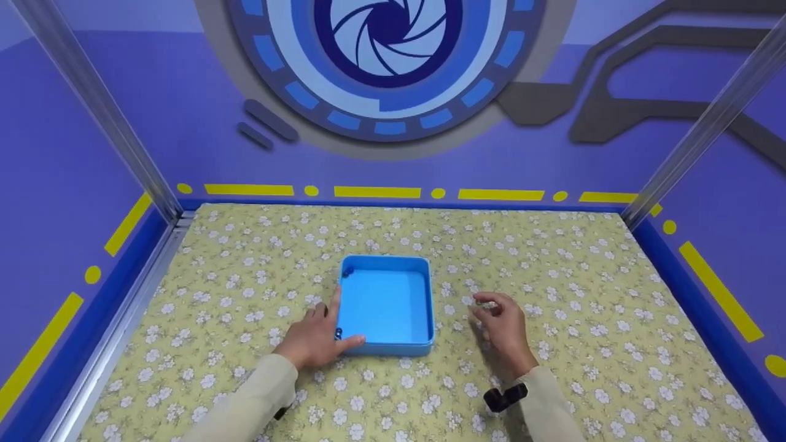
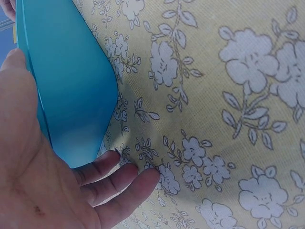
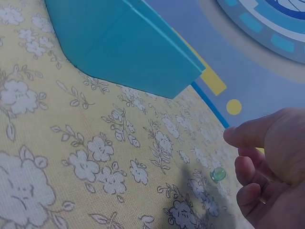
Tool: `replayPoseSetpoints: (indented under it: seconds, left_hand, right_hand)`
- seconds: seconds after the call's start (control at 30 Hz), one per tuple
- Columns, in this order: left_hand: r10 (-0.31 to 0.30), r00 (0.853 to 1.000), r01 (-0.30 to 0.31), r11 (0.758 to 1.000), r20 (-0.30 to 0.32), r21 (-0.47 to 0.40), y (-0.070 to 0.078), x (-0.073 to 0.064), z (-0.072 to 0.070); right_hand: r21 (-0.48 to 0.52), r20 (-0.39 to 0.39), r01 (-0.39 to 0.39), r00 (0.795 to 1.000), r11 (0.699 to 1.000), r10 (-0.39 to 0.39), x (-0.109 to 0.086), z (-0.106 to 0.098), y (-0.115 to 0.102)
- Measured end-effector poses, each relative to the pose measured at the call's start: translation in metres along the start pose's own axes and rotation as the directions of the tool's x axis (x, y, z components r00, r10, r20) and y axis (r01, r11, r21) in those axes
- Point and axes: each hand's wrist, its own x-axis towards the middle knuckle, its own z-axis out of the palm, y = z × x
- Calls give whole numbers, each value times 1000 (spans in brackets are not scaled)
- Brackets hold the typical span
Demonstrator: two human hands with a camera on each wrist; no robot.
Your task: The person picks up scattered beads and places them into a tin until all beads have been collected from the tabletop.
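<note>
A shallow, square light blue box [image 1: 385, 351] sits on the flowered cloth. My left hand [image 1: 316, 337] rests against its near-left corner, index finger along the left wall and thumb over the front rim. The other fingers [image 2: 126, 188] stretch out beside the box in the left wrist view. Small dark marbles lie in the box, some in the far-left corner [image 1: 349, 271] and some by the near-left corner [image 1: 338, 333]. To the right of the box is my right hand [image 1: 503, 328], fingers loosely bent. A clear greenish marble [image 3: 218, 174] shows just off its fingertips.
Flowered yellow cloth [image 1: 233, 319] covers the table around the box. Blue-purple printed panels [image 1: 393, 166] wall in the back and sides, with metal posts [image 1: 116, 116] at the corners. A black strap device [image 1: 505, 398] is worn on the right wrist.
</note>
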Motion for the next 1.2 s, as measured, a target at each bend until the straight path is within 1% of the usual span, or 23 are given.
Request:
replayPoseSetpoints:
  seconds: [0.13,0.3,0.53,0.77,0.97,1.2]
  left_hand:
    - [-1,1000,1,1000,3,2,0,0,0]
    - [1,1000,-1,1000,-5,8,1,-2,-1]
    - [-2,1000,2,1000,-4,-3,1,-2,-2]
    - [-14,1000,14,1000,23,-5,0,-1,-3]
    - [-14,1000,14,1000,15,-6,0,-1,-2]
    - [-13,1000,13,1000,13,-9,2,-3,-3]
  right_hand:
    - [2,8,-13,1000,1000,13,1,0,3]
    - [-13,9,-9,1000,1000,9,3,-1,4]
    - [-33,4,-18,1000,999,18,5,-1,5]
    - [-75,-6,17,1000,997,-17,7,-1,6]
    - [-53,-16,-2,1000,999,2,10,1,6]
    - [-42,-10,-16,1000,999,16,12,1,7]
